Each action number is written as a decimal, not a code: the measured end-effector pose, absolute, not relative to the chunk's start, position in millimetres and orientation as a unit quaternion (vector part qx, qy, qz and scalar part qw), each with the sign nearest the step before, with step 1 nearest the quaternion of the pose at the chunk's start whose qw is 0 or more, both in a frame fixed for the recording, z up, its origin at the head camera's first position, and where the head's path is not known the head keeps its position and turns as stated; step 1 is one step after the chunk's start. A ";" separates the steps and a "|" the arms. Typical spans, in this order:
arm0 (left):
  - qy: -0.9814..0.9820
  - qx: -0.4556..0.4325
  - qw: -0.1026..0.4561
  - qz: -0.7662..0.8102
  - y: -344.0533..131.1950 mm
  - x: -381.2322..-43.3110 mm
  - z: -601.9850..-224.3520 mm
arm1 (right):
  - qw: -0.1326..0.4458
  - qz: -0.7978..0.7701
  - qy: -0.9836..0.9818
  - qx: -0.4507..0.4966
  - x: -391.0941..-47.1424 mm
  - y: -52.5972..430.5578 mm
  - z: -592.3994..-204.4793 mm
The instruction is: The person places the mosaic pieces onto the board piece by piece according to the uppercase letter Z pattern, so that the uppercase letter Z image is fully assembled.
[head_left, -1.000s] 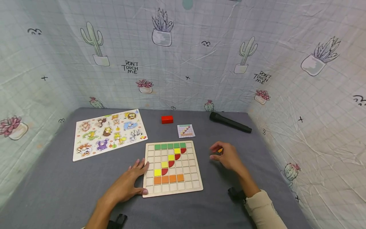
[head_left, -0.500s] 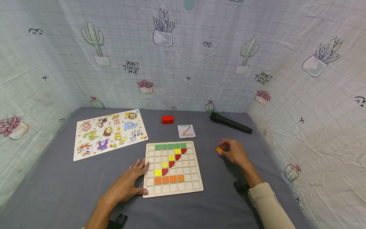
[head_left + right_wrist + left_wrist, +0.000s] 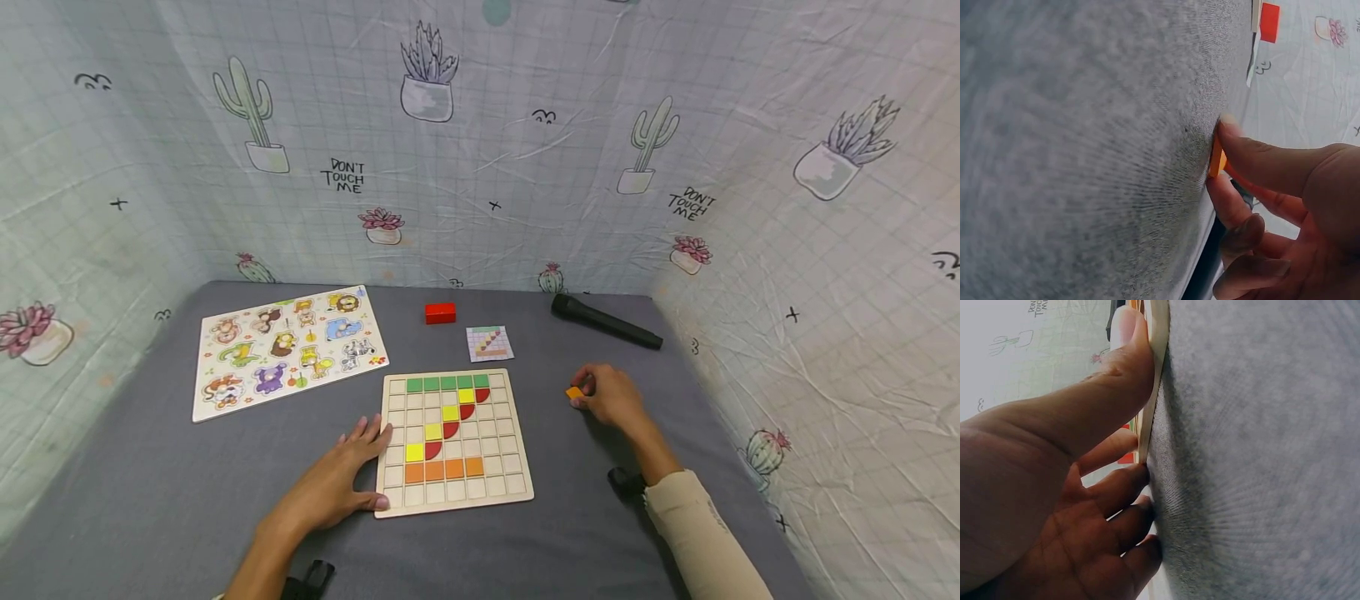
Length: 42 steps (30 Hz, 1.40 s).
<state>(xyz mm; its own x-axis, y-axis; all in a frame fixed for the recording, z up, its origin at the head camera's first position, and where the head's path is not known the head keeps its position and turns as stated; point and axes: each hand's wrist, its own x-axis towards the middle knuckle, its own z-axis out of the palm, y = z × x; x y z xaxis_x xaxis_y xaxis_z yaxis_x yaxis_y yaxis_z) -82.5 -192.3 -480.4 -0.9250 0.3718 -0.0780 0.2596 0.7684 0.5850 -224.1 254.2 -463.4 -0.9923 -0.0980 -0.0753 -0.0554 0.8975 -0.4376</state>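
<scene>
A wooden grid board (image 3: 498, 450) lies in the middle of the head view. Green, yellow and orange square tiles and red quarter-round tiles sit in its cells. My left hand (image 3: 341, 479) rests at the board's left side, thumb and fingertips on its edge; the left wrist view shows the thumb (image 3: 1116, 375) over the rim. Right of the board, my right hand (image 3: 613, 400) pinches an orange tile (image 3: 574, 392) low at the table. In the right wrist view the same orange tile (image 3: 1216, 156) stands between thumb and finger, close to the cloth.
Behind the board lie a small pattern card (image 3: 490, 343) and a red block (image 3: 440, 313). An animal puzzle board (image 3: 288, 354) is at the left. A black flashlight-shaped object (image 3: 606, 322) lies at the back right. Printed cloth (image 3: 487, 167) walls the grey table.
My right hand has shifted to the right, and its fingers, earlier spread over the orange tile, now pinch it. The left hand and the board have stayed in place.
</scene>
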 end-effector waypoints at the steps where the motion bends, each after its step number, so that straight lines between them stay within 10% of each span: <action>1: 0.935 0.169 0.094 0.296 -192.5 -82.4 -480.5 | 0.048 -0.222 0.973 -0.038 -224.2 253.9 -463.3; 42: 0.935 0.167 0.095 0.297 -192.6 -82.0 -479.5 | 0.032 -0.313 0.942 -0.118 -149.7 174.7 -443.7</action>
